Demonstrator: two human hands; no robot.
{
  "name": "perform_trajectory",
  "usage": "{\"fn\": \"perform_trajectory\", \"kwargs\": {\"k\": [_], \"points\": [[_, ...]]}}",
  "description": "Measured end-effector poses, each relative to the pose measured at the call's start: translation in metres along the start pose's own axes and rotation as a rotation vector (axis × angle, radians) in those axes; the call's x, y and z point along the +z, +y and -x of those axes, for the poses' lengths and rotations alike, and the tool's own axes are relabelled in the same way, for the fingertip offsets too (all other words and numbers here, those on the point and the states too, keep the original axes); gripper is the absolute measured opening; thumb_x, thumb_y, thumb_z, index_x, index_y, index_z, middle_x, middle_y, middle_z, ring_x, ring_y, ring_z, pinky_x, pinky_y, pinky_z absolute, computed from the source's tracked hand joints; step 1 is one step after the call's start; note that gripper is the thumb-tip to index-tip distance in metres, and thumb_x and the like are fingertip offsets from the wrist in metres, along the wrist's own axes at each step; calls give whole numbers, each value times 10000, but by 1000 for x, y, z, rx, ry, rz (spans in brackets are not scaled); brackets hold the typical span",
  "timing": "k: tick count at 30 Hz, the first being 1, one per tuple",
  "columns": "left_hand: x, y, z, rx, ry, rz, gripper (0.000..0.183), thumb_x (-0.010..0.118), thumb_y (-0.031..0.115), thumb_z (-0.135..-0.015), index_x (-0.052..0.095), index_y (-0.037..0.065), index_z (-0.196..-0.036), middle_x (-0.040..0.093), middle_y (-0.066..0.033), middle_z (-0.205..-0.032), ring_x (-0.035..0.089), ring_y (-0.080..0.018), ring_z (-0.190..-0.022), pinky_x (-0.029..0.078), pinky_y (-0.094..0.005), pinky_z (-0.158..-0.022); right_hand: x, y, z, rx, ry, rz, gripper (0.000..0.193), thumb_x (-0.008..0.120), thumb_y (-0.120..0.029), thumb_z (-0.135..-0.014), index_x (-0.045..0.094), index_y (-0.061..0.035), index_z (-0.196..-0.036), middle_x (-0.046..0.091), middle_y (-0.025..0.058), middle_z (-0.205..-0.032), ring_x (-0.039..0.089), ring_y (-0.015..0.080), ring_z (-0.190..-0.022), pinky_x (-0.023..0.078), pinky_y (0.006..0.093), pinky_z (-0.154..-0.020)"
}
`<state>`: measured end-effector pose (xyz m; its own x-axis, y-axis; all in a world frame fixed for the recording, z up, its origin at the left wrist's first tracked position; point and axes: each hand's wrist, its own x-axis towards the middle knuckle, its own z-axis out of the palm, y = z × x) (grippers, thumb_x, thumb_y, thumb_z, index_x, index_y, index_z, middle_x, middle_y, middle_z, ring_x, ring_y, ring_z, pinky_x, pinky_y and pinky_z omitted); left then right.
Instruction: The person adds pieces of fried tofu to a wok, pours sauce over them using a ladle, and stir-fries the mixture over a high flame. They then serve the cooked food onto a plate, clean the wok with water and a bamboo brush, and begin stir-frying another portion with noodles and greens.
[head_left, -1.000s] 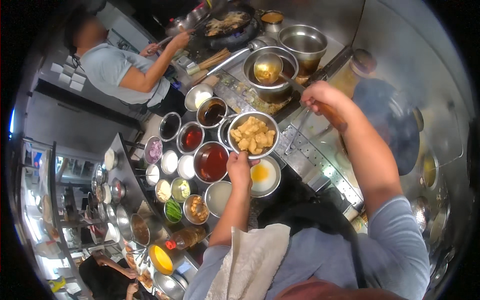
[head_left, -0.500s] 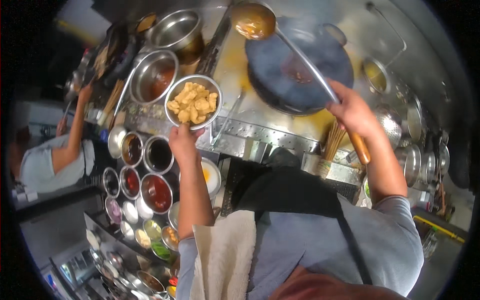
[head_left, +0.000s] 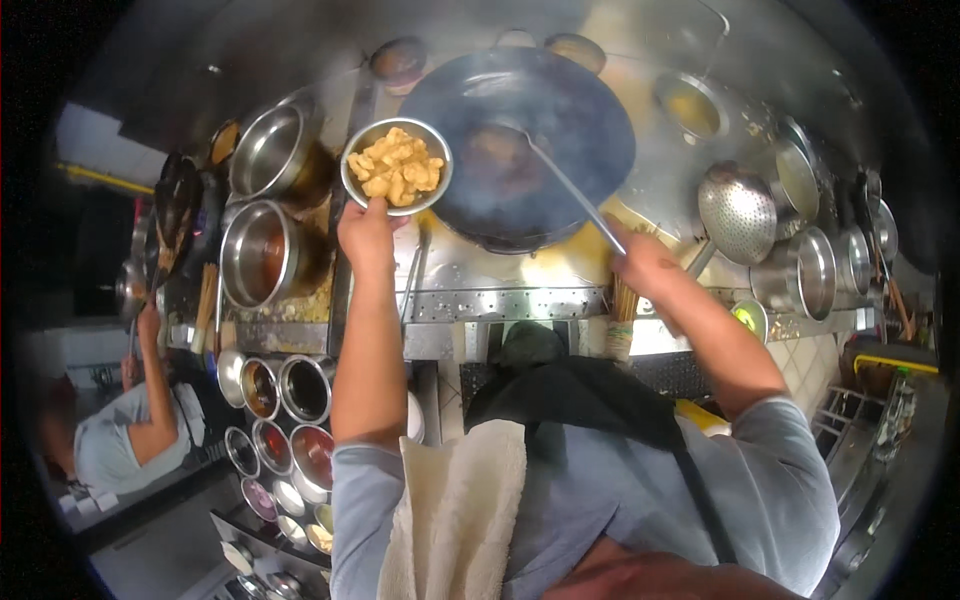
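Note:
My left hand point(head_left: 366, 236) grips the rim of a metal bowl point(head_left: 447, 180) at the left side of the wok. Golden battered fried pieces point(head_left: 395, 165) fill that bowl. Ahead of me sits a large dark wok point(head_left: 580, 105), hazy with steam, with a brownish-red patch at its bottom. My right hand point(head_left: 645, 262) is closed around the long handle of a ladle point(head_left: 575, 190). The ladle's head lies down in the wok, blurred by the steam.
Deep metal pots point(head_left: 268, 150) stand at the left. Sauce bowls point(head_left: 305, 390) crowd the lower left. A perforated skimmer point(head_left: 738, 213) and nested metal pots point(head_left: 805, 270) lie at the right. Bamboo sticks point(head_left: 622, 310) stand near my right hand. Another person point(head_left: 135, 430) works at the far left.
The ladle, earlier raised beyond the wok with glossy sauce in it, has come down into the wok. The bowl of fried pieces is now beside the wok's rim. The view has shifted.

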<state>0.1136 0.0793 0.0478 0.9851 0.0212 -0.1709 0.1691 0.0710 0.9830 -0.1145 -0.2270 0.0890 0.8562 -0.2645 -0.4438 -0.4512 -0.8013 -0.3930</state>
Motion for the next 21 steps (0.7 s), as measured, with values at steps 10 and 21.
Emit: {"fn": "perform_trajectory", "kwargs": {"k": [10,21], "points": [[73,6,-42,587,-1,-738,202,625,92,-874,655,-57,-1006,696,-192,-949,701,-316,-759,583,-415,-645,11,38,45,-26,115,-119,704,547,-72,-861,360,-89,-1540,676,308,-1090,671,455,-992,532,511,-896],[147,13,-60,1048,-152,-1101,191,664,177,-875,595,63,-1013,593,-147,-1247,670,-421,-845,559,-524,-748,-8,55,80,97,270,7,775,612,-61,-817,362,-129,-1547,685,266,-1060,676,449,-935,542,516,-852]]}}
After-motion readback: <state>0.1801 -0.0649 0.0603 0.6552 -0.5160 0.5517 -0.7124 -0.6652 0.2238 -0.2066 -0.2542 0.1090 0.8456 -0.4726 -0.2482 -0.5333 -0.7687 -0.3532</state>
